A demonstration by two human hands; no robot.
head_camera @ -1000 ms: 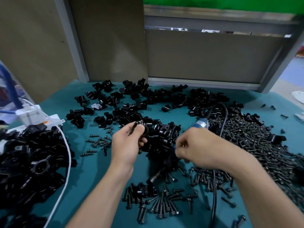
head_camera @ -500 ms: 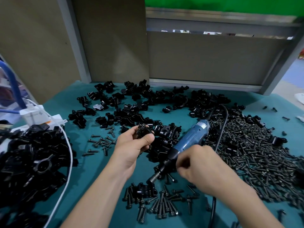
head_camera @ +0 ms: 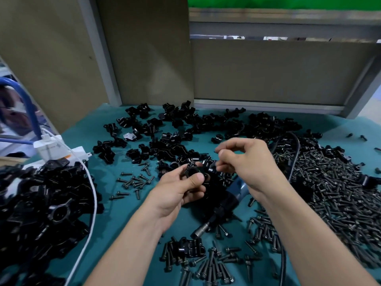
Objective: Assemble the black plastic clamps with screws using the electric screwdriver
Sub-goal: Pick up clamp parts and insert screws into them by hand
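L grip (head_camera: 179, 195) clamped on black clamp (head_camera: 194, 172); R grip (head_camera: 247, 162), just up-right, pinches small dark bit (head_camera: 216, 150); screwdriver (head_camera: 227, 203) lies below it.

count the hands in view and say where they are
2. Left hand at centre grips a clamp; right hand just right of it pinches what looks like a screw. None seem hidden.

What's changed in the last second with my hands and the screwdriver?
Your right hand rose from the table beside the screwdriver toward the clamp, now pinching a small dark piece, probably a screw. Your left hand kept holding the clamp; the screwdriver stayed lying on the table.
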